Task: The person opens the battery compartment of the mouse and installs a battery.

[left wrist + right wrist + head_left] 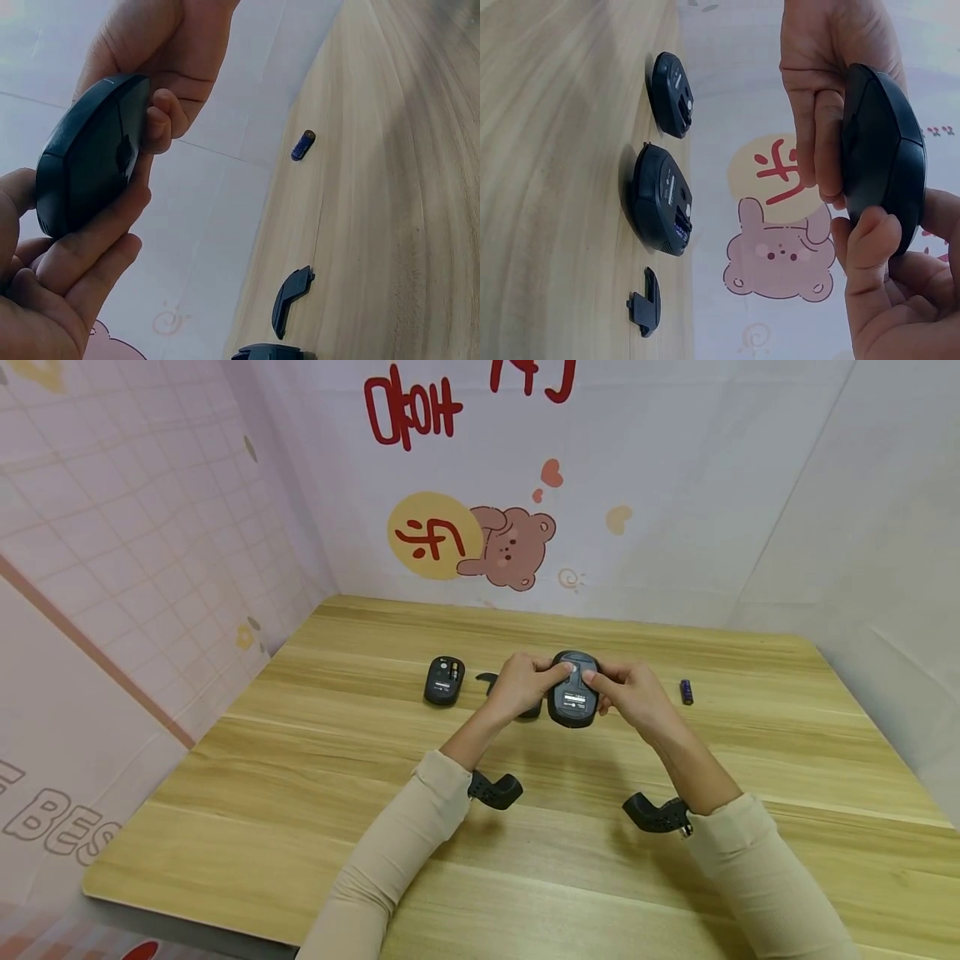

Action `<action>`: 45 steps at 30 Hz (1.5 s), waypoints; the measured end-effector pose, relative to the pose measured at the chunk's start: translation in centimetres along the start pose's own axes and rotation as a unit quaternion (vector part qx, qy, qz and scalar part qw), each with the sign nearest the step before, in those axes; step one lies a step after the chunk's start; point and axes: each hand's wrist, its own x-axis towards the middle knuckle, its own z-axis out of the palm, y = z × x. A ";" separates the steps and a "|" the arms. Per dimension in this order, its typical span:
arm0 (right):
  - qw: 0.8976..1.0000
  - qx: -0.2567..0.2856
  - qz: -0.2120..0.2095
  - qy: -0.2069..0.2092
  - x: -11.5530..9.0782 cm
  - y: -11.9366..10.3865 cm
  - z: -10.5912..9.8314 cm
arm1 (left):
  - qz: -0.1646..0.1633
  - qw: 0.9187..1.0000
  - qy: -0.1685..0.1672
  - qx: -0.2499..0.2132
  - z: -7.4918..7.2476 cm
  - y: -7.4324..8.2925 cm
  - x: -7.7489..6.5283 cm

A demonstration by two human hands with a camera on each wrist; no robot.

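Both hands hold a dark computer mouse (573, 700) above the table, its labelled underside turned up to the head view. The left hand (519, 685) grips its left side, thumb on the underside. On the opposite side the right hand (633, 692) pinches it, that thumb also pressing the underside. Both wrist views show the mouse's smooth top shell (881, 142) edge-on. Behind the left hand, a second mouse (660, 199) lies underside up with a blue battery in its bay. A third mouse (443, 681) lies farther left, its battery bay uncovered.
A loose blue battery (686, 692) lies right of the hands. A black battery cover (291, 300) is on the wooden table (300, 760). One dark curved piece (487, 677) shows beside the left hand. Black wrist mounts (497, 790) stick out under the sleeves. A printed cloth hangs behind.
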 end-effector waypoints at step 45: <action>0.990 -0.093 0.026 0.105 0.1 -0.9 0.5 | 0.026 0.999 -0.003 -0.035 0.4 0.0 -0.3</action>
